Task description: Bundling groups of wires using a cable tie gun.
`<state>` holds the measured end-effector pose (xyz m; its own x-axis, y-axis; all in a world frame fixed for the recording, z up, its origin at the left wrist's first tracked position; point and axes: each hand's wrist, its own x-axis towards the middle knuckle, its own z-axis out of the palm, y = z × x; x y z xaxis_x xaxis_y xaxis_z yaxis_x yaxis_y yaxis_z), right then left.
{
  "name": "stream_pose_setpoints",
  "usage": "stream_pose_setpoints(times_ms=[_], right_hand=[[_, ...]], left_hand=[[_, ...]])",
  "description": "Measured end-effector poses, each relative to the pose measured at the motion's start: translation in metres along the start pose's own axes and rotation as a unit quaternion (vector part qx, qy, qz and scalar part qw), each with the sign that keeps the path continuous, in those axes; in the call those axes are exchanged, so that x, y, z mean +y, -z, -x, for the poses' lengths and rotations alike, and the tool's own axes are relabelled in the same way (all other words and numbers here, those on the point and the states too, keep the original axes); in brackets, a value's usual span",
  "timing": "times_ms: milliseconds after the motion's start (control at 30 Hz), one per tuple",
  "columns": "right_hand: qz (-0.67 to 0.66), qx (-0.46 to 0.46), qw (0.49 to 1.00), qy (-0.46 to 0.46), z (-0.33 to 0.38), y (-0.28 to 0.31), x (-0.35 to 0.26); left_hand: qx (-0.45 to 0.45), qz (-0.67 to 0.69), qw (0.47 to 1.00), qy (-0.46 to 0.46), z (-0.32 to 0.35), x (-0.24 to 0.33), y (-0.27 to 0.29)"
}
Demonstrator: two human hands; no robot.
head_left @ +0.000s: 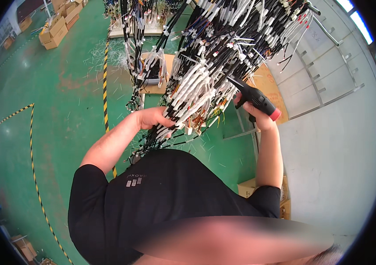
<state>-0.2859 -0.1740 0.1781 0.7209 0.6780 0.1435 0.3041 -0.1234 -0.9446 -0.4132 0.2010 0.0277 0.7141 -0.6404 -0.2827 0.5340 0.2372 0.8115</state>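
My hands at a hanging wire bundle (205,84).
Left hand (152,118) grips the wires; right hand (258,115) clenches a black tool (255,98). Best to hold the bundle steady and aim the tip carefully.

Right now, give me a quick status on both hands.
Left hand gripping hanging wire harness bundle. Right hand shut on black gun-shaped tool, nozzle in the wires. Nothing blocking.

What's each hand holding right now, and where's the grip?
Right hand grips a black gun-shaped tool by its handle. Left hand clasps the hanging wire harness bundle near its lower end, at the white connectors.
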Motion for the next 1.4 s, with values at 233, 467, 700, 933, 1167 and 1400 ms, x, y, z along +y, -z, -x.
stream_pose_setpoints(times_ms=[233,467,700,933,1167,1400], right_hand=[[0.043,-0.013,0.997,-0.058,-0.018,-0.007,-0.035],[-0.026,-0.026,0.997,-0.071,-0.029,-0.012,-0.049],[-0.057,-0.037,0.995,-0.074,-0.029,-0.008,-0.050],[-0.093,-0.018,0.991,-0.093,-0.028,-0.011,-0.050],[-0.103,-0.038,0.988,-0.105,-0.029,-0.001,-0.042],[-0.098,-0.052,0.991,-0.080,-0.035,-0.009,-0.044]], left_hand=[[0.014,-0.028,0.999,-0.020,0.010,0.012,-0.020],[-0.023,-0.045,0.998,-0.035,0.013,0.008,-0.017],[-0.045,0.034,0.998,-0.030,0.008,-0.003,-0.010],[-0.073,0.000,0.996,-0.048,0.013,-0.003,-0.004],[-0.076,0.015,0.996,-0.045,0.019,0.001,-0.004],[-0.129,0.028,0.990,-0.043,0.023,0.005,-0.001]])
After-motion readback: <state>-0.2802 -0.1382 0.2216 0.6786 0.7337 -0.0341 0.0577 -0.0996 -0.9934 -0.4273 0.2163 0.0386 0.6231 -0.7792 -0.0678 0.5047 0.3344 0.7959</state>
